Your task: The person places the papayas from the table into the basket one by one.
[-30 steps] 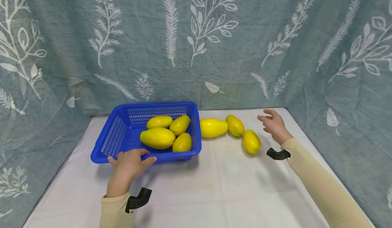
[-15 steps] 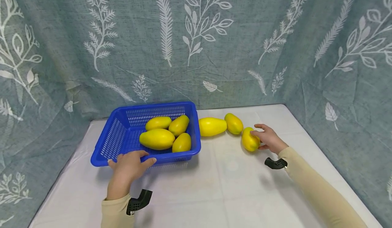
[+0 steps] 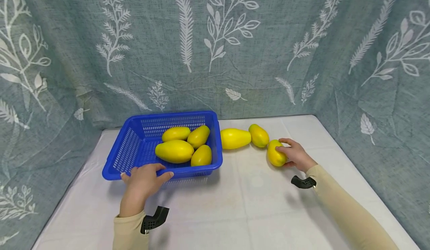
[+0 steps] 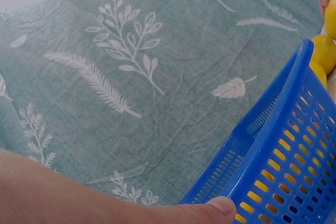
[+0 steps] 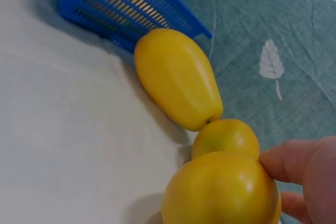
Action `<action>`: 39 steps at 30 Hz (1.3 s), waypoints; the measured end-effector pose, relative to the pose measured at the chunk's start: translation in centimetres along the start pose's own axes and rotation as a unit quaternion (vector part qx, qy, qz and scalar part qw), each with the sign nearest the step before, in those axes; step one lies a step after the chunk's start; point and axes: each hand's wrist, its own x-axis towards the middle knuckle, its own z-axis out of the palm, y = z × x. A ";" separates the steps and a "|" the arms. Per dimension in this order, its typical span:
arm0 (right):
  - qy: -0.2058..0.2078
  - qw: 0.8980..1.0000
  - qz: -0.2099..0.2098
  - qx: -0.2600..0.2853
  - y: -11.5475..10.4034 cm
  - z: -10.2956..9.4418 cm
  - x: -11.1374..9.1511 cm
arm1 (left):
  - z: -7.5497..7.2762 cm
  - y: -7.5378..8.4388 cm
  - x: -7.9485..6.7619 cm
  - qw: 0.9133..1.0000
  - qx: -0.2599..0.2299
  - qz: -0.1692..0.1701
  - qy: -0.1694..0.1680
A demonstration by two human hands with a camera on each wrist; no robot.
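One blue basket (image 3: 191, 171) stands at the left of the white-covered table (image 3: 245, 201), its long side toward the person. The left hand (image 3: 141, 186) holds its near rim, fingers over the edge and thumb to the outside, a narrow grip that probably serves to keep the basket steady. Inside, four yellow fruits gather toward the right end: a large fruit (image 3: 174, 152) across the middle, a rear fruit (image 3: 176, 134) behind it, a slanted fruit (image 3: 199, 136) by the far right, and a small fruit (image 3: 201, 156) in the near right corner, where the walls likely stop round skins from rolling. Just right of the basket lies a long fruit (image 3: 236, 138); I cannot tell whether it touches the wall. Its tip seems to meet a middle fruit (image 3: 259, 136). Farthest right, the right hand (image 3: 297, 156) holds an end fruit (image 3: 276, 155) from its right side, fingers and thumb spread about as wide as the fruit and bent round it, presumably because that side is free of neighbours. The end fruit appears to rest on the table.
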 end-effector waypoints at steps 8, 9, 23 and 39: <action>0.010 0.999 -0.026 0.028 -2.8 -1.3 -0.4 | 0.0 -0.3 0.0 1.000 0.001 -0.004 -0.003; 0.013 0.999 -0.035 0.032 -3.7 -1.4 -0.4 | -0.1 -0.4 0.0 1.000 0.002 -0.004 -0.002; -0.031 0.983 -0.144 0.113 -17.6 7.9 0.4 | 0.2 -0.5 0.0 1.000 0.004 -0.006 0.002; -0.093 0.985 -0.130 0.065 -18.1 17.4 0.9 | 0.2 -0.3 0.0 1.000 -0.002 -0.002 0.013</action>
